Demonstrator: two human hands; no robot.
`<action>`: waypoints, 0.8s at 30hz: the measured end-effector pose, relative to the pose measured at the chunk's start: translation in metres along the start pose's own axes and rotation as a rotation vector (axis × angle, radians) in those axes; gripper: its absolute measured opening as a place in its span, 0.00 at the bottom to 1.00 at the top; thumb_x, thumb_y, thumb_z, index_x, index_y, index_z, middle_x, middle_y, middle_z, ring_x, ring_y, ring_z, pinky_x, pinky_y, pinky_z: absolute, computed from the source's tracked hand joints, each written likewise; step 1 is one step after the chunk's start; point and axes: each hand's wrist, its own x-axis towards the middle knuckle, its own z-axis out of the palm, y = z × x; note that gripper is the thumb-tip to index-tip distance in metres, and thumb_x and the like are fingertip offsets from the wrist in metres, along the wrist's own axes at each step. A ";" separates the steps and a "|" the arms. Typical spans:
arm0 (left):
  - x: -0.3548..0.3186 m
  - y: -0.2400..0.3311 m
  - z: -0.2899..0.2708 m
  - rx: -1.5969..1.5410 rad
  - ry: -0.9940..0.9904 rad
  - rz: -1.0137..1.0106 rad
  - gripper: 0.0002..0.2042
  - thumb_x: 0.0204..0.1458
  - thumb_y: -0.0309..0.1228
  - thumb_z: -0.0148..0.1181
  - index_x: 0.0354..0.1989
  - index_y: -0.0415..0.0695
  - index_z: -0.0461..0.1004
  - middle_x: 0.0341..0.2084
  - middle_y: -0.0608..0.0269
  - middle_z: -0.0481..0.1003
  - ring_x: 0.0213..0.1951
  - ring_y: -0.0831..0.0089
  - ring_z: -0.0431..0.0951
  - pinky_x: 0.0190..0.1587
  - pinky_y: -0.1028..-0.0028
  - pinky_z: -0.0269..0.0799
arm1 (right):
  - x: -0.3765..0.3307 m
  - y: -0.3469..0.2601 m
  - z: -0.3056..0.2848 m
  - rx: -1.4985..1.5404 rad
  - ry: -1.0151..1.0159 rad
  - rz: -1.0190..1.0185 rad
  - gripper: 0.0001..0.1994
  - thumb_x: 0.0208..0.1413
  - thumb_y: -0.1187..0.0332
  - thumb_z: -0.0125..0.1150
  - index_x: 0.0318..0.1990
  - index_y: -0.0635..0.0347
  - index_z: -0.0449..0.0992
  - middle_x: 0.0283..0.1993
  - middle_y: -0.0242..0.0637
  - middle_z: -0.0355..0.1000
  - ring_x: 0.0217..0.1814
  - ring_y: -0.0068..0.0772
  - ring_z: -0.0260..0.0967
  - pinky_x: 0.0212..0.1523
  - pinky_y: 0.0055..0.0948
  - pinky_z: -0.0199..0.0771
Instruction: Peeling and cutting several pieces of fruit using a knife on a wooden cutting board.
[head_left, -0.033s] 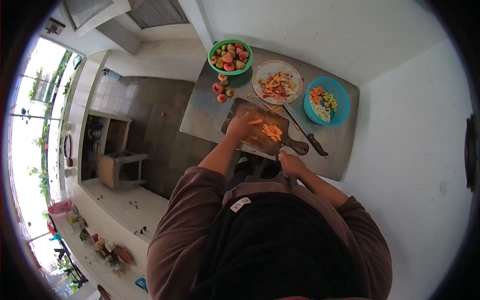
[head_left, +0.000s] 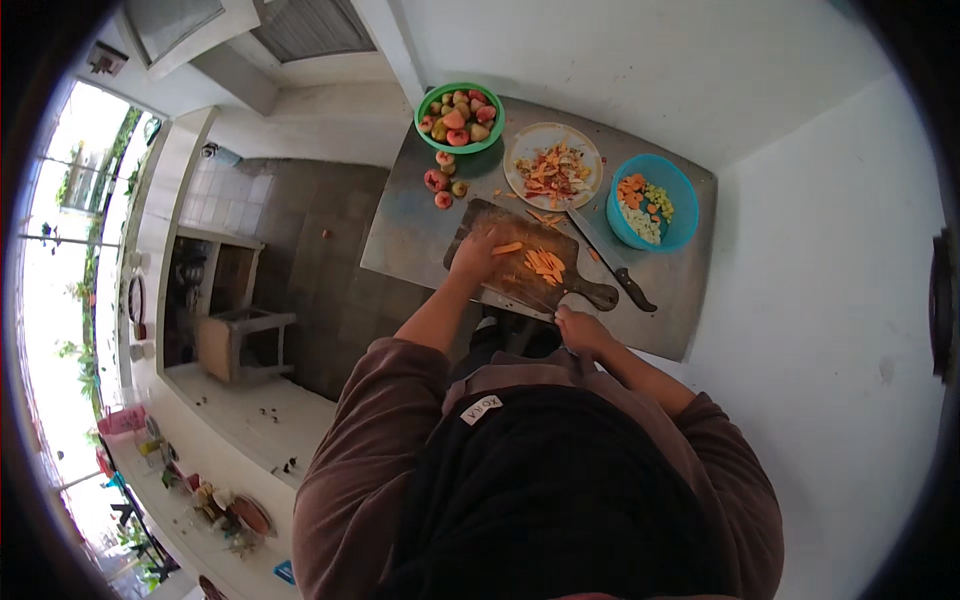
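My left hand (head_left: 476,254) rests on the dark wooden cutting board (head_left: 488,215), its fingers closed on an orange carrot piece (head_left: 508,248) that sticks out to the right. Beside it lies a small heap of cut carrot sticks (head_left: 544,265). At the board's near edge, by its handle, my right hand (head_left: 582,331) is closed; what it grips is too small and blurred to name. A pale rounded thing (head_left: 574,300) shows just above those fingers. A knife (head_left: 632,288) with a black handle lies right of the board, its blade tip toward the plate.
All this is on a metal table (head_left: 397,235) against white walls. A plate (head_left: 515,150) of peelings stands behind the board, a blue bowl (head_left: 685,215) of cut vegetables to the right. A green basket (head_left: 421,140) of reddish fruit stands back left, several loose fruits (head_left: 436,180) before it.
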 end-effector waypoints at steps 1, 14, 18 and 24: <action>-0.007 -0.011 0.003 0.024 0.080 0.122 0.22 0.42 0.33 0.59 0.50 0.52 0.66 0.38 0.57 0.72 0.45 0.56 0.68 0.48 0.61 0.64 | 0.001 -0.004 0.006 0.013 -0.020 0.020 0.11 0.57 0.64 0.39 0.37 0.63 0.61 0.27 0.57 0.68 0.32 0.58 0.67 0.31 0.52 0.62; -0.017 -0.006 -0.010 -0.062 -0.107 0.186 0.24 0.42 0.29 0.57 0.52 0.51 0.64 0.35 0.57 0.72 0.42 0.55 0.69 0.46 0.61 0.65 | 0.019 -0.035 0.025 0.060 0.217 0.313 0.11 0.58 0.64 0.38 0.37 0.64 0.60 0.26 0.56 0.69 0.31 0.59 0.68 0.33 0.52 0.66; -0.015 -0.016 -0.005 -0.075 -0.084 0.189 0.23 0.42 0.29 0.57 0.51 0.51 0.65 0.36 0.57 0.73 0.42 0.55 0.70 0.47 0.61 0.66 | 0.021 -0.049 0.029 0.089 0.302 0.367 0.11 0.58 0.64 0.38 0.38 0.65 0.60 0.25 0.56 0.69 0.30 0.59 0.68 0.32 0.52 0.66; -0.006 -0.015 -0.009 0.015 -0.200 0.309 0.23 0.42 0.24 0.53 0.51 0.49 0.64 0.38 0.56 0.72 0.46 0.54 0.67 0.51 0.61 0.62 | 0.021 -0.054 0.033 0.091 0.295 0.306 0.11 0.58 0.64 0.38 0.37 0.65 0.59 0.24 0.56 0.69 0.28 0.59 0.68 0.29 0.50 0.66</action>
